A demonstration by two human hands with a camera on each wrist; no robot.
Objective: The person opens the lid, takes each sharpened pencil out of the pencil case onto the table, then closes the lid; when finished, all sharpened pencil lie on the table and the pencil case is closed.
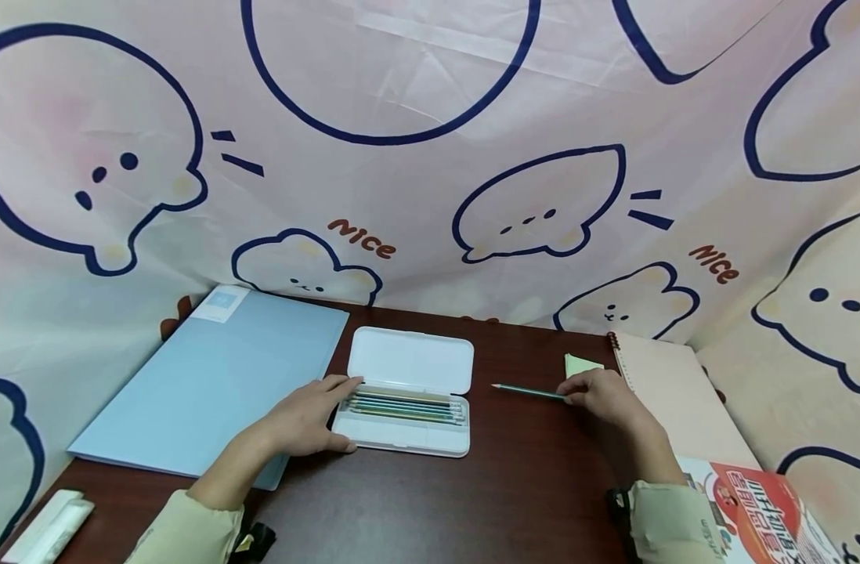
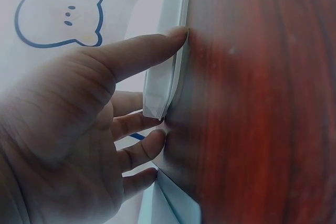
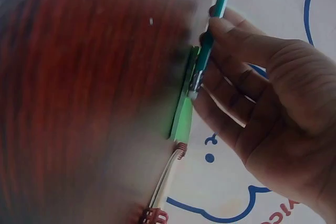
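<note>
Now the left hand rests with relaxed, nearly straight fingers against the nine o'clock end of the open white pencil case, thumb along its near edge; its grip holds nothing. Pencils lie in the case's near tray. At three o'clock from the case, the right hand pinches the end of a green pencil lying on the table, tip pointing toward the case. A green sticky pad sits just beyond that hand.
</note>
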